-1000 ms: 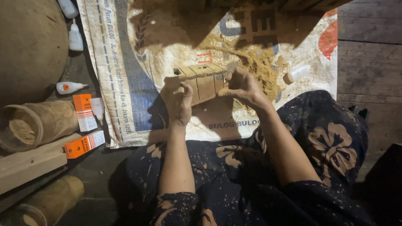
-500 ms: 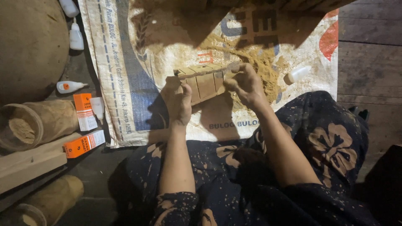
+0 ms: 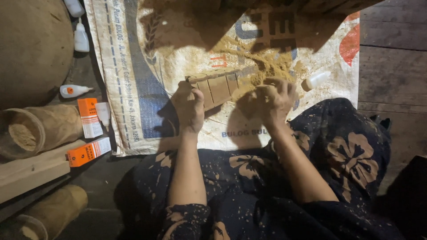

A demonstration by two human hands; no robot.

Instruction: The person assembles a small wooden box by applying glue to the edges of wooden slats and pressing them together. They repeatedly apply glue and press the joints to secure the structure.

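Head: L hand (image 3: 189, 106) gripping wood block (image 3: 216, 86)

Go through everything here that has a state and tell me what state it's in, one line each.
Left hand: gripping the wooden block's end.
Right hand: closed, dusted with sawdust.
Wooden block: held tilted above the sack.
Sawdust pile: loose on the sack.
Small bottle: lying on its side.
Orange box: lying flat.

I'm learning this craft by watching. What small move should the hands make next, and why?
Probably rub the right hand along the wooden block again: the left hand steadies its near end, and loose sawdust lies just beyond it.
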